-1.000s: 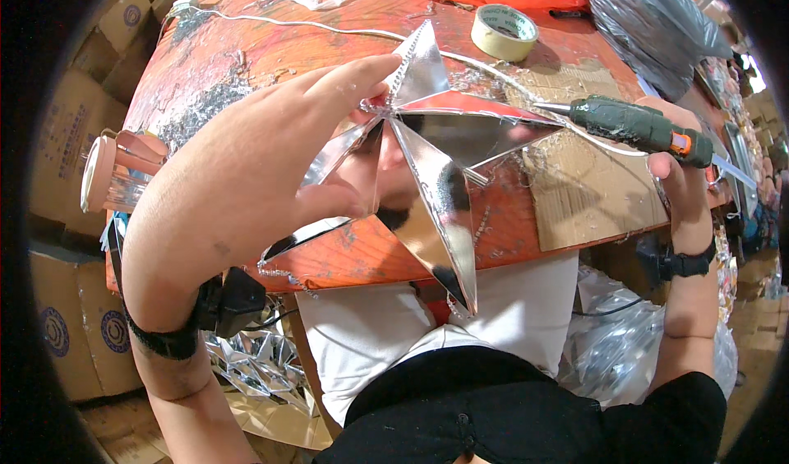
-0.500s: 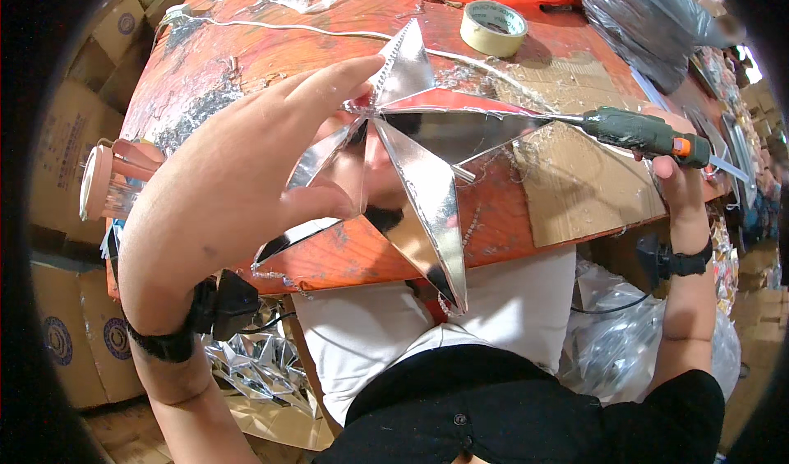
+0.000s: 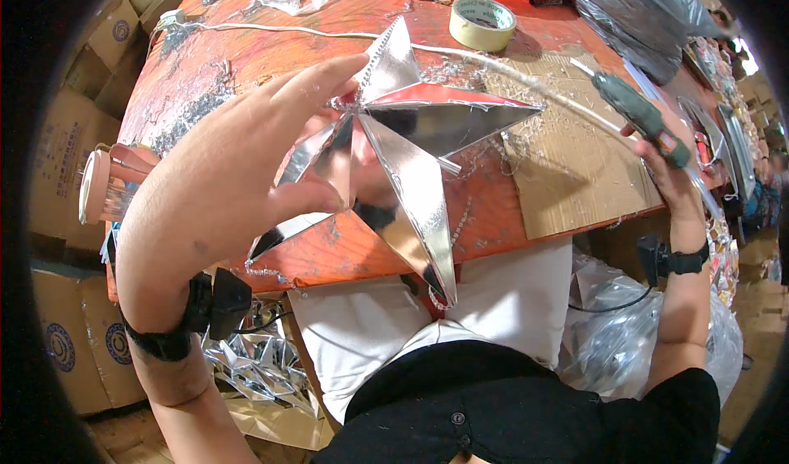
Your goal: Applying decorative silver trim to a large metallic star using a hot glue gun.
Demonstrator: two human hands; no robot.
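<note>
A mirror-silver folded star (image 3: 415, 172) is held up over the front of the table by my left hand (image 3: 275, 152), whose fingers and thumb close around its left side. The fingertips sit near the star's centre, and part of the left points is hidden behind the hand. Thin bead-like trim runs along some edges and dangles from the tips. At the right, my right hand (image 3: 666, 164) grips a dark green glue gun (image 3: 637, 110) with an orange button. Its nozzle points up and left, apart from the star.
A cardboard sheet (image 3: 567, 176) lies on the red table (image 3: 271, 45), with a tape roll (image 3: 482, 24) behind it. A white cord (image 3: 329, 33) crosses the top. Plastic bags (image 3: 633, 16) fill the far right. A pink-lidded jar (image 3: 99, 186) stands left; silver pieces (image 3: 263, 365) lie below.
The glue gun has come away from the star's right tip, and its nozzle has swung upward. The star and my left hand have shifted slightly left.
</note>
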